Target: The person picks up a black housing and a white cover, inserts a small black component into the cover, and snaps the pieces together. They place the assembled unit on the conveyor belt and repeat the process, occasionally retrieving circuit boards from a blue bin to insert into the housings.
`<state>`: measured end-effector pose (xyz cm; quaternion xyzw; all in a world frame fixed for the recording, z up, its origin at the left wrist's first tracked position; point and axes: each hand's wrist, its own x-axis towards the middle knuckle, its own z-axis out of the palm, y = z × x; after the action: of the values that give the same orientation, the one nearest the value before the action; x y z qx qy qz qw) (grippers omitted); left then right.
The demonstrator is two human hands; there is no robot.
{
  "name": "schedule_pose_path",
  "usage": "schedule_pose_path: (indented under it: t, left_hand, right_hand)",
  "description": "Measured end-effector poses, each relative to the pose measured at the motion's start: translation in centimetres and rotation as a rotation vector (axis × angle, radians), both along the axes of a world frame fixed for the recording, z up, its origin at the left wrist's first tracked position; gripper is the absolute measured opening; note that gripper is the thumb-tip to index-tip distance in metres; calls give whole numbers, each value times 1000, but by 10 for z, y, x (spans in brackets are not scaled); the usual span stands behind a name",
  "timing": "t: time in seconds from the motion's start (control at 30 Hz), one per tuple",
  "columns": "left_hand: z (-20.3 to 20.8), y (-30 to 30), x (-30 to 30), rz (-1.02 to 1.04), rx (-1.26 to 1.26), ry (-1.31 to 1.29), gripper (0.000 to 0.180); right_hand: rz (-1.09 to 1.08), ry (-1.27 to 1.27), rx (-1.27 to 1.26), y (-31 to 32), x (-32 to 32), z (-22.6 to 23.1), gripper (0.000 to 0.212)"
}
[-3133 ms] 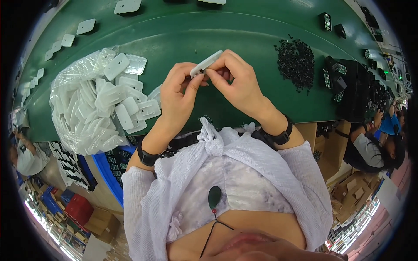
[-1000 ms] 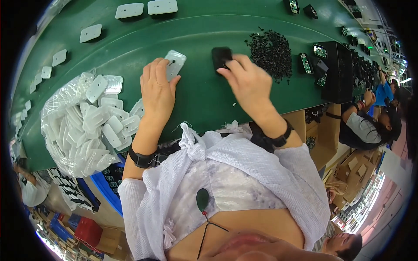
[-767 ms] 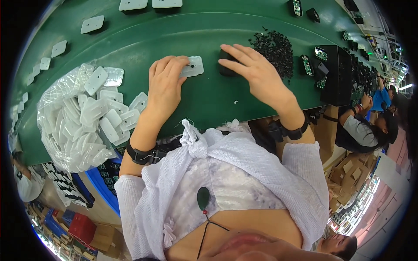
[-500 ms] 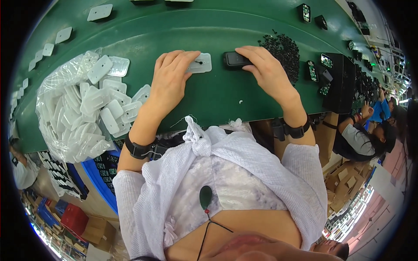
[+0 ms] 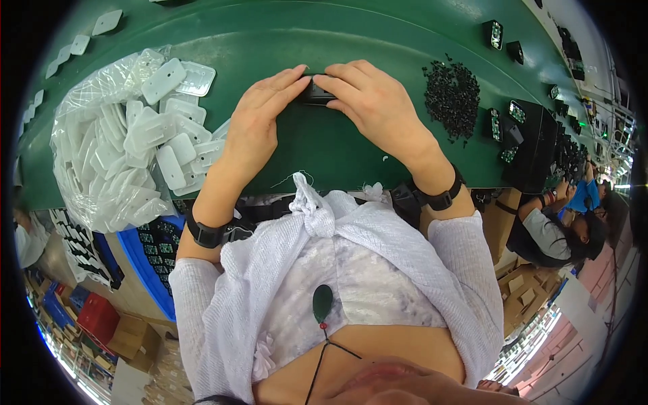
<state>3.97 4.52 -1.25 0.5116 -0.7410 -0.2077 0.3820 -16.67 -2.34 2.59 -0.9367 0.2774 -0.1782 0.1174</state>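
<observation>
A small black plastic housing sits on the green work surface in front of me, between my two hands. My left hand has its fingertips against the housing's left end. At its right end, my right hand grips it between thumb and fingers. The white tray that lay under my left hand no longer shows; it may be beneath the housing or behind my fingers. Left of my left hand, a clear plastic bag spills a heap of flat white plastic trays.
Small black parts lie in a pile to the right. Beyond them are housings with green circuit boards and a black box. More white trays lie far left. A blue bin stands below the left edge. Co-workers sit at right.
My right hand has brought the black housing leftward to my left hand. The white tray has gone out of sight. The whole view has shifted slightly.
</observation>
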Motion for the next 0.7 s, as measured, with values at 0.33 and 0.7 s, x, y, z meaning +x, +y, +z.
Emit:
schedule_pose_path:
  t: [0.33, 0.7]
  left_hand:
    - [-2, 6, 0, 7, -42, -251, 50]
    - [7, 9, -4, -5, -5, -488, 51]
  right_hand:
    - [-93, -18, -46, 15, 3, -17, 42]
    - [-184, 18, -152, 23, 7, -15, 43]
